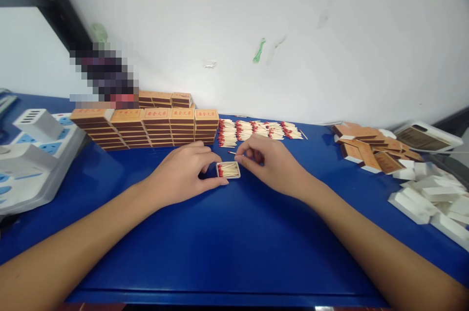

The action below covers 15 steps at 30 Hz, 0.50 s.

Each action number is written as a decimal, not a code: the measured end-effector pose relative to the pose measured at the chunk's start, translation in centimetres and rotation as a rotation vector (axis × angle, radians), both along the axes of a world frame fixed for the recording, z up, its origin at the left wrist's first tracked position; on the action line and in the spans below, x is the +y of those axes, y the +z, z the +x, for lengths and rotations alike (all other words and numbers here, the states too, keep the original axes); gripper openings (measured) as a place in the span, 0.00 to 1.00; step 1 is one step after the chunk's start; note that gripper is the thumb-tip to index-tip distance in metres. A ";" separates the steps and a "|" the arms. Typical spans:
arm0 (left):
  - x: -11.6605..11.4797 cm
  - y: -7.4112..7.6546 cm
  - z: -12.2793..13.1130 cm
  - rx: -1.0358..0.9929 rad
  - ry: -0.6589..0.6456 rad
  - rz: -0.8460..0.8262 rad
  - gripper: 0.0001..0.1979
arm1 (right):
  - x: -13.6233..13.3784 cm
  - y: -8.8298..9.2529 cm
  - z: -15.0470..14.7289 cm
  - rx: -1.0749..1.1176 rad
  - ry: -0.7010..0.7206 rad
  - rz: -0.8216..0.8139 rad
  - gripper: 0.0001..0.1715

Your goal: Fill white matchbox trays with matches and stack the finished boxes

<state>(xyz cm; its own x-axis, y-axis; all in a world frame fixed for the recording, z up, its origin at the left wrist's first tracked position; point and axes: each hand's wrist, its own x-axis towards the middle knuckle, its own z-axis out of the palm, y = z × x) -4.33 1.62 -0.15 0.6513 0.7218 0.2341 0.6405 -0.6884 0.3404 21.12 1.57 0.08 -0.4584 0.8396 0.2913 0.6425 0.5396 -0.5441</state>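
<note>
A small white tray (228, 170) filled with red-tipped matches lies flat on blue table.

Near tabletop (227, 247) open; matchbox stacks (146, 130) bar rear; possibly trays (428, 196) right.

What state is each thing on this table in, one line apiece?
match tray: open, full of matches, steadied by left hand
single match: pinched in right hand
stacked matchboxes: closed, piled in rows
loose matches: lying in bundles
brown sleeves: heaped, separate from trays
white trays: heaped, seemingly empty
</note>
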 end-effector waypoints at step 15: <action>0.0 -0.1 0.0 0.014 0.014 -0.007 0.16 | -1.0 0.5 -0.7 -0.070 0.129 -0.137 0.07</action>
<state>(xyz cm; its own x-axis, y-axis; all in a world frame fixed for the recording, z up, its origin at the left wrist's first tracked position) -4.33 1.62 -0.20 0.6444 0.7323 0.2200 0.6548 -0.6771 0.3359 20.46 0.57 0.57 -0.5802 0.8021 0.1416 0.6116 0.5438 -0.5747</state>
